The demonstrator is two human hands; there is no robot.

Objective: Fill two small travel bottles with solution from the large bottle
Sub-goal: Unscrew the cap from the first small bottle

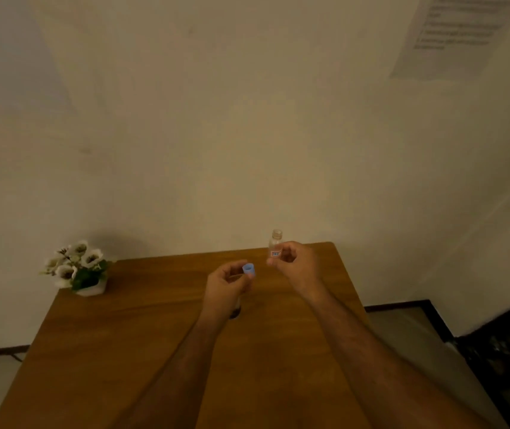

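Hidden, cropped and unreadable parts above a wooden table

The right hand covers the lower body of a small clear bottle, so whether its base touches the table cannot be told; its red label is too small to read. Under the left hand, which pinches a blue cap, a dark object is mostly concealed and cannot be identified. Both forearms run off the bottom edge. The sheet of paper on the wall is cut by the top edge, its text blurred. Shelf contents at the right edge are too dark to make out.
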